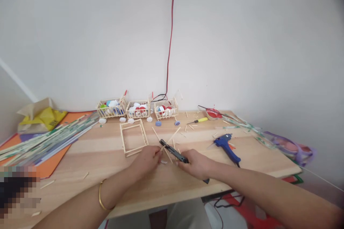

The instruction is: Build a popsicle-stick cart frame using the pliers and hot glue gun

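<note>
My right hand [197, 164] is closed round a dark plier-like cutting tool [173, 151], whose long head points away to the left. In my left hand [147, 158] a thin wooden stick is pinched; its end meets the tool's jaws, though my fingers hide most of it. More loose thin sticks [174, 134] lie crossed on the table just beyond the tool. Left of them, close to my left hand, rests an open rectangular frame [122, 139] made of such sticks.
Three small stick carts [111, 110] filled with coloured caps stand along the wall. A blue glue gun [227, 148], a yellow-handled screwdriver [201, 120] and a red bowl [214, 113] are to the right. Bundled sticks [61, 136] lie on an orange sheet at left.
</note>
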The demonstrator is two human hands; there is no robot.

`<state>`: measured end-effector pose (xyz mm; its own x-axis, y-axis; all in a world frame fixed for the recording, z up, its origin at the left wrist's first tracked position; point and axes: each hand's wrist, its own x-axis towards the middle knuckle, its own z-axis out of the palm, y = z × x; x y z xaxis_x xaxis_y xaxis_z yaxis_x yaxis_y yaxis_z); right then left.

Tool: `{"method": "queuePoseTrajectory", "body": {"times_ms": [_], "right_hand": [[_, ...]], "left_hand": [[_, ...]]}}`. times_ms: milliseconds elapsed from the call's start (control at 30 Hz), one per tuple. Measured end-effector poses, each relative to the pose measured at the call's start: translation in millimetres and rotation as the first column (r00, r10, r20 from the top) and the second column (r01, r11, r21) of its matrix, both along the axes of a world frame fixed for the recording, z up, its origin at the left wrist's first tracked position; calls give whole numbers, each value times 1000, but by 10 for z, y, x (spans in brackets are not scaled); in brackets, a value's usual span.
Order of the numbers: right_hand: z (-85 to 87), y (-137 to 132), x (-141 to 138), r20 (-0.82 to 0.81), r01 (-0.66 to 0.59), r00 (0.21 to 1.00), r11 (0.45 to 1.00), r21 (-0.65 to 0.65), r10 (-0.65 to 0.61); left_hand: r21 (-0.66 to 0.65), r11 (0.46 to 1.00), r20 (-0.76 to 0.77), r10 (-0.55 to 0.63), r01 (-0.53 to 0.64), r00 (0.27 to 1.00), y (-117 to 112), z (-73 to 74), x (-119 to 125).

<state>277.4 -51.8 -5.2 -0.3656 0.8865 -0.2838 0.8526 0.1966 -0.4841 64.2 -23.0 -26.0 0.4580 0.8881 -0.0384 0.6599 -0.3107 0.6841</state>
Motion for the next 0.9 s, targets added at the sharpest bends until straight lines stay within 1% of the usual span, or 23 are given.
{"method": "queuePoseTrajectory", "body": {"times_ms": [100, 200, 300, 367, 467, 533, 667, 833, 900], "right_hand": [[53, 13, 3, 19, -9, 1000, 1000, -10, 9], [157, 36, 4, 72, -27, 997, 998, -53, 31], [224, 61, 9, 136, -72, 988, 997, -40, 77], [212, 75, 19, 159, -98, 982, 995, -10, 99], [136, 86, 34, 157, -119, 981, 992, 34, 112], [83, 86, 35, 139, -121, 984, 992, 36, 115], [41, 77, 8, 93, -88, 992, 996, -10, 88], [51, 78, -24, 59, 2, 998, 991, -137, 6], [51, 80, -30, 50, 17, 999, 989, -146, -10]], "left_hand": [[21, 1000, 4, -1, 0, 1000, -4, -5, 2], [30, 1000, 8, -3, 3, 1000, -14, -21, 7], [39, 999, 5, -4, 4, 1000, -25, -27, 14], [43, 999, -1, -4, 4, 1000, -28, -25, 16], [46, 999, -17, 3, -2, 1000, -25, -18, 15], [44, 999, -32, -2, 3, 999, -22, -14, 15], [41, 999, -61, -19, 21, 998, -9, -2, 17], [58, 998, -90, -26, 31, 996, 20, 8, 22], [69, 997, -96, -29, 35, 995, 32, 0, 21]]}}
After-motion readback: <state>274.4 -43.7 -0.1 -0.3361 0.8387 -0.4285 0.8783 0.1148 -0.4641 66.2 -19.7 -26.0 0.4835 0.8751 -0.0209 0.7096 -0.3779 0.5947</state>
